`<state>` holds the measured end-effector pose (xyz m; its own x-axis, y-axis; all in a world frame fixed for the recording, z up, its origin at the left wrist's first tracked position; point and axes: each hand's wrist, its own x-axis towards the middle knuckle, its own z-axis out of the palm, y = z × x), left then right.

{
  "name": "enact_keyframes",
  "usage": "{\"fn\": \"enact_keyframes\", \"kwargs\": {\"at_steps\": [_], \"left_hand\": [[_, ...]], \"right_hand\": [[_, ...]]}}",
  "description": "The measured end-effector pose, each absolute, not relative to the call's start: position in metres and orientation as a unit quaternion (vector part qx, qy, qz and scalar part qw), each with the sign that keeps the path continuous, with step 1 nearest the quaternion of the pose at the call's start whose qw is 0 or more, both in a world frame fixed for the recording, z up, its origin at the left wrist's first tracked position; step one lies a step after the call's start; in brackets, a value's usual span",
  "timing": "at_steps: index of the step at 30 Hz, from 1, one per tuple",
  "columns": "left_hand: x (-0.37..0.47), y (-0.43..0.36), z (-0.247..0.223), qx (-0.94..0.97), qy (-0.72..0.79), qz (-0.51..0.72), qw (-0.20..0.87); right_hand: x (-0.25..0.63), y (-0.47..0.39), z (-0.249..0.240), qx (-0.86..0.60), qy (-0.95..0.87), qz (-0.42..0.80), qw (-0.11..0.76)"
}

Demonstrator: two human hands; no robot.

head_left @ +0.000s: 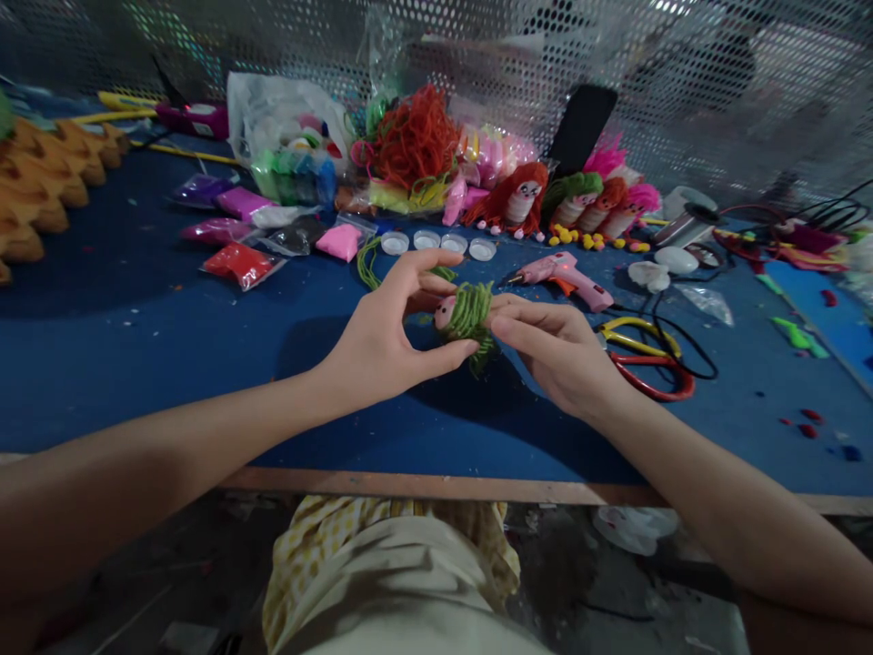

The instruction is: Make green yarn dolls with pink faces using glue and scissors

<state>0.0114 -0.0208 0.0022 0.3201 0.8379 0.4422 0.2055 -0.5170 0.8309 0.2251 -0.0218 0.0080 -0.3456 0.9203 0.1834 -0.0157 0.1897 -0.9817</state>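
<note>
A small doll (446,314) with a pink face and green yarn hair (472,314) is held up over the blue table, lying on its side. My left hand (399,323) curves round it, thumb below and fingers above and behind. With thumb and fingers pinched, my right hand (546,341) grips the doll's yarn end from the right. A loose green strand (368,266) trails on the table behind my left hand. Just beyond my right hand lies a pink glue gun (563,276), and scissors (651,355) with yellow and red handles rest beside my right wrist.
Finished yarn-haired dolls (522,200) stand at the back by a heap of red yarn (419,136). Several clay packets (242,264) lie left of white round caps (426,240). An orange egg-crate tray (55,173) sits far left. The table's wooden edge (436,485) is near me.
</note>
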Motion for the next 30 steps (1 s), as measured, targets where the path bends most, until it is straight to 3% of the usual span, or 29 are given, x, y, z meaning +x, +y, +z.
{"fn": "enact_keyframes", "kwargs": {"at_steps": [9,18,24,30], "left_hand": [[0.012,-0.019,0.003,0.717,0.362,0.467,0.370],[0.009,-0.003,0.003,0.634,0.397,0.465,0.474],[0.005,0.009,-0.001,0.600,0.407,0.465,0.508],[0.001,0.015,-0.003,0.601,0.402,0.465,0.510]], "right_hand": [[0.229,-0.021,0.003,-0.386,-0.645,0.477,0.456],[0.223,-0.024,0.008,-0.395,-0.584,0.531,0.469],[0.226,-0.023,0.005,-0.361,-0.706,0.410,0.450],[0.231,-0.021,0.012,-0.232,-0.853,0.303,0.355]]}}
